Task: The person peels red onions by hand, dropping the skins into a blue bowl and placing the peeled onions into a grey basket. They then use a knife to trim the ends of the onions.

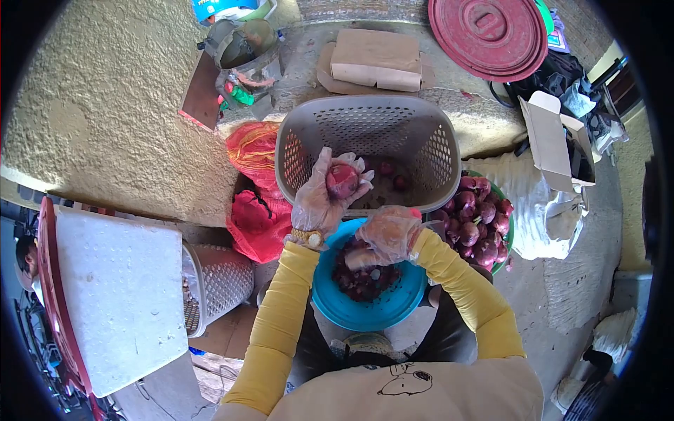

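Note:
My left hand (319,193), in a clear plastic glove, holds a red onion (342,182) in its upturned palm over the near side of a grey-brown perforated basket (368,105). A few more red onions (400,182) lie at the bottom of this basket. My right hand (390,235), gloved too, is curled above a blue basin (368,319). A small pink-red end shows beside the right wrist; the rest of whatever those fingers hold is hidden. Onion skins and scraps (365,281) lie in the basin.
At right stands a green-rimmed container (508,254) heaped with red onions, beside a white sack (540,217). Red mesh bags (256,210) lie left of the basket. Further left are a white foam board (116,295) and another basket (226,281). A cardboard box (375,59) sits behind.

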### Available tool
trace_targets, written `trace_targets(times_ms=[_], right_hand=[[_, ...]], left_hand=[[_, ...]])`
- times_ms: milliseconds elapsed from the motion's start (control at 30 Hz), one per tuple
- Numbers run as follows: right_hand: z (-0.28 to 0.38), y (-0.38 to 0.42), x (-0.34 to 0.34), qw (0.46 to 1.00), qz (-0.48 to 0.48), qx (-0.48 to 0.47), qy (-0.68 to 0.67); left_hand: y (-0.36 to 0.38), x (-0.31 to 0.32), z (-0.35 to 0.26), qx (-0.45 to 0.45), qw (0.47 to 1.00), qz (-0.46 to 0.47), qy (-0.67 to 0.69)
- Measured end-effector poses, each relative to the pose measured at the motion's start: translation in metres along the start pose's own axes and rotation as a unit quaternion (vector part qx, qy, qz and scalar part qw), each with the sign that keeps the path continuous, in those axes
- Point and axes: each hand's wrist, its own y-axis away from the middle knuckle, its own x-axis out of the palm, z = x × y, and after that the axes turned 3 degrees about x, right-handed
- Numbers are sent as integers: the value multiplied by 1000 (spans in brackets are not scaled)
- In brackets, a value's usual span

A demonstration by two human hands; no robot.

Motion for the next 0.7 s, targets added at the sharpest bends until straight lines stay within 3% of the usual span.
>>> trace_targets(times_ms=[133,200,300,400,467,533,633,700], right_hand=[[-7,-3,26,1000,-9,16,-25],[-5,0,17,998,-23,2,-51],[5,1,-16,998,46,29,-24],[-8,1,-21,992,41,69,-96],[-29,3,-16,970,-53,15,-238],[-32,3,-23,965,-100,-21,-243],[-32,11,-34,876,-108,60,-467],[-35,9,-33,864,-117,77,-483]], left_hand=[[-4,-3,1,7,999,35,19],[-4,-2,0,29,999,-31,-2],[-7,-3,-1,47,998,-41,11],[-7,-5,2,74,996,-50,-1],[-6,-11,0,53,998,-37,22],[-6,-10,-2,33,998,-24,45],[-8,-8,2,25,997,-57,41],[-8,-7,3,40,997,-63,31]])
